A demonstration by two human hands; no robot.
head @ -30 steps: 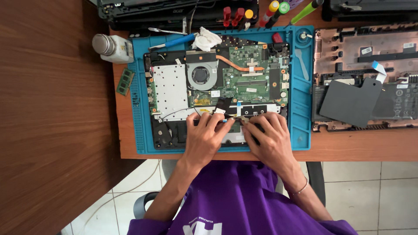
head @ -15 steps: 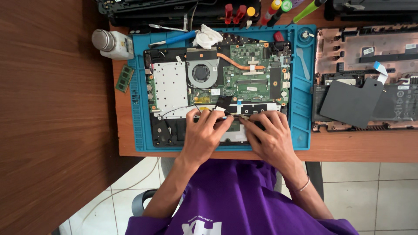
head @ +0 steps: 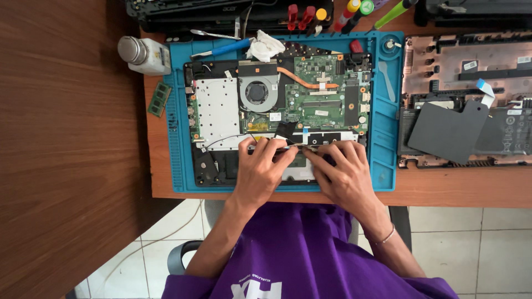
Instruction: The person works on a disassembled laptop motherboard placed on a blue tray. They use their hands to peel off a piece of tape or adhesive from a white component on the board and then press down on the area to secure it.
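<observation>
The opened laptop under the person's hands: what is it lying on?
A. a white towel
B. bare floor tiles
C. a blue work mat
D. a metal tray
C: the opened laptop lies on a blue work mat, whose rim shows around it on the wooden table.

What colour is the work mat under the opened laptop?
The work mat is blue, seen plainly in the head view, framing the opened laptop.
</observation>
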